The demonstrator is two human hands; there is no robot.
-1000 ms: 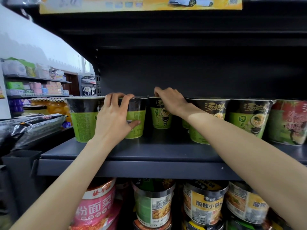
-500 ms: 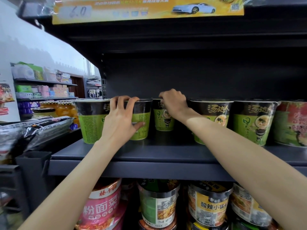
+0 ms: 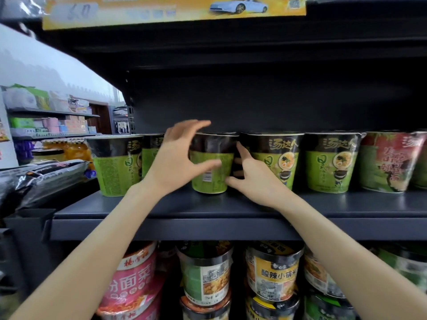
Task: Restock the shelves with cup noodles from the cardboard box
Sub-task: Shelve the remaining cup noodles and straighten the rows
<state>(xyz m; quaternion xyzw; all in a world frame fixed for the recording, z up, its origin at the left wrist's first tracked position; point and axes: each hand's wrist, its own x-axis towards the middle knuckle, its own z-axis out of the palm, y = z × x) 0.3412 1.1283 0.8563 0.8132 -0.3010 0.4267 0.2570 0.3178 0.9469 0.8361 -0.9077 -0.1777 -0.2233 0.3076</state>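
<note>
A row of green and black cup noodles stands on the dark shelf [image 3: 161,209]. My two hands meet at the middle cup [image 3: 211,172], whose barcode faces me. My left hand [image 3: 175,158] is at its left side, with the thumb lying across the front and spread, blurred fingers arching over the rim. My right hand [image 3: 251,181] is at its right side. Its fingers curl into the gap toward the neighbouring cup [image 3: 275,158] and its thumb touches the lower edge. Another green cup [image 3: 115,165] stands at the far left. No cardboard box is in view.
A red and green cup [image 3: 390,160] ends the row at the right. The lower shelf holds pink [image 3: 134,280], green [image 3: 205,273] and yellow-labelled [image 3: 272,273] cups. Dark snack bags [image 3: 39,176] and orange jars [image 3: 74,148] sit left of the unit. A yellow price banner [image 3: 173,10] hangs above.
My left hand let go of the second cup from the left and moved right. The cup my right hand touched at the back now stands forward, between both hands.
</note>
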